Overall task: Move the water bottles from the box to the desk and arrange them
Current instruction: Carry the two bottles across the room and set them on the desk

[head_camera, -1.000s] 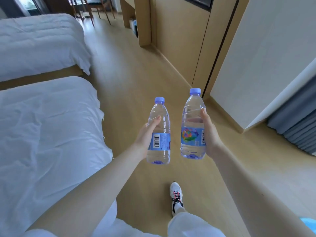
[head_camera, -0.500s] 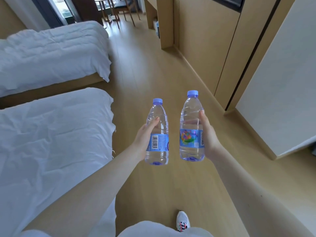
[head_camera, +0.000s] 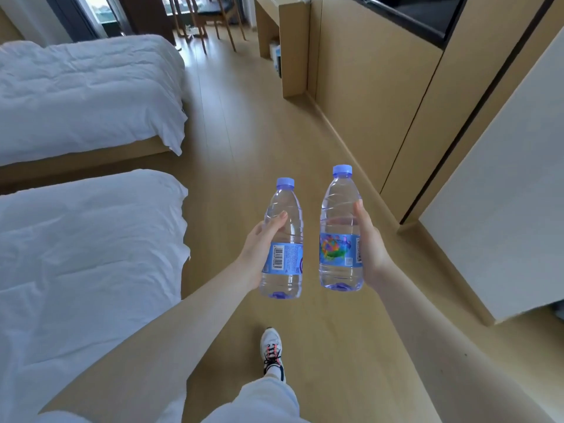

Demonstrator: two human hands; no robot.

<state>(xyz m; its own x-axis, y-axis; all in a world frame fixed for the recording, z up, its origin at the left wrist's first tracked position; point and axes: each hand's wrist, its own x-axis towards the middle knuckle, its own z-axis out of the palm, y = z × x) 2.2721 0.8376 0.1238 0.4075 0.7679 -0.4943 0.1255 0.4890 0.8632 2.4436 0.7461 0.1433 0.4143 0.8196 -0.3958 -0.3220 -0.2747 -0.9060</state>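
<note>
Two bottles in carry, one per hand. Nearest: trouser leg (head_camera: 262,401) and shoe (head_camera: 272,351) forward on the floor (head_camera: 244,132), so prob. mid-walk.

Next out: left hand (head_camera: 259,248) wrapped round the left bottle (head_camera: 285,239) at label height, thumb across the front, barcode facing cam. Right hand (head_camera: 370,248) curled round the right bottle (head_camera: 338,227) from its outer side, thumb up along the shoulder, fingers mostly hidden behind. Both upright, caps up, long axes vertical and approx. parallel. Side by side w/ a narrow gap, not touching; right one a bit higher.

Near bed (head_camera: 85,254) to the left, far bed (head_camera: 85,96) beyond it.

Key relation: surface (head_camera: 294,47) straight ahead and slightly right, well apart from both hands, at the far end of the floor strip along the wall panelling (head_camera: 366,102). Right hand on that side, so likely first to set down. Best kept upright, bases down, on arrival.

Hard to read:
- Surface top cut by the frame edge, only a side panel and a sliver of top seen; can't tell what's on it or how much room.
- Box not in view.
- Chair (head_camera: 219,16) beyond, partly cropped.
- Items under the surface too small to ID.
</note>
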